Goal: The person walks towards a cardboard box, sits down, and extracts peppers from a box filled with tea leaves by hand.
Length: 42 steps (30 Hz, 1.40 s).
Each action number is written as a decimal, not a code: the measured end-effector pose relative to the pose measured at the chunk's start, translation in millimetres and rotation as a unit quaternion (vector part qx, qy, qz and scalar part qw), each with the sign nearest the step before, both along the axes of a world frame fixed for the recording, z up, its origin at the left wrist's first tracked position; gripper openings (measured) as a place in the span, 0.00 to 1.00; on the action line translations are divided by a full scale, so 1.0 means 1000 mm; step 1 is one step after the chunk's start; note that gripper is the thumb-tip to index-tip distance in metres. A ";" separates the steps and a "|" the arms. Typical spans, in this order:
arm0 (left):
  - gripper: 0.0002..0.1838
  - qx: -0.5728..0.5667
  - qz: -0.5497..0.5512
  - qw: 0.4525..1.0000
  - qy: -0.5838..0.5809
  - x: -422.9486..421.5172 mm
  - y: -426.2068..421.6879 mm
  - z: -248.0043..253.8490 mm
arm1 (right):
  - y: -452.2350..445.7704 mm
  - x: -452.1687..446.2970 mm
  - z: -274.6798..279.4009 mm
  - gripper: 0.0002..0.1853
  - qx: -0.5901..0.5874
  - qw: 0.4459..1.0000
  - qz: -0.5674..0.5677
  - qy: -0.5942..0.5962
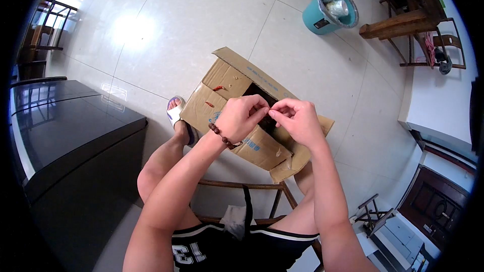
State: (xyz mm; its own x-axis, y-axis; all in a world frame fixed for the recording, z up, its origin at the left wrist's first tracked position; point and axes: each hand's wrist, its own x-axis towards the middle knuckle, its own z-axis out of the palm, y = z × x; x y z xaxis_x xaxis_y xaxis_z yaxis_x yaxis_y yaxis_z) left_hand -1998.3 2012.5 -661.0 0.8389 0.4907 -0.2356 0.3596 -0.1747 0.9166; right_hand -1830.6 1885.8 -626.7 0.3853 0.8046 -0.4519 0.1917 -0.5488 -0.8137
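Observation:
Over the opening of a cardboard box (264,148), my left hand (242,116) and my right hand (297,121) meet at the fingertips. Both are closed in a pinch, and a tiny reddish bit shows between them, too small to name. A beaded bracelet is on my left wrist. Two red dried chilies lie on the box's flap, one (219,88) near the upper edge and the other (209,104) below it. The inside of the box looks dark, and its contents cannot be made out.
A teal bin (316,16) with a liner and a white cup stands on the tiled floor at the upper right. A dark glossy cabinet (75,131) is at the left. Wooden furniture (398,24) stands at the right. My legs flank the box.

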 end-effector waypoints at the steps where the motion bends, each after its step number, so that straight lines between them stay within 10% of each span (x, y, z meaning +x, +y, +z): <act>1: 0.10 0.000 0.000 1.000 0.000 0.000 0.000 -0.001 | 0.000 0.000 0.000 0.06 0.000 1.000 0.000 0.000; 7: 0.10 0.007 -0.012 1.000 -0.015 -0.003 -0.001 -0.006 | -0.001 -0.005 0.001 0.05 0.082 0.991 0.063 -0.087; 15: 0.11 -0.286 0.044 0.957 -0.023 -0.007 0.007 -0.010 | 0.001 -0.007 -0.002 0.04 0.167 0.980 0.017 -0.107; 42: 0.12 -0.160 0.015 0.987 0.008 -0.005 0.008 0.004 | 0.000 -0.005 0.002 0.07 0.123 0.990 0.013 -0.061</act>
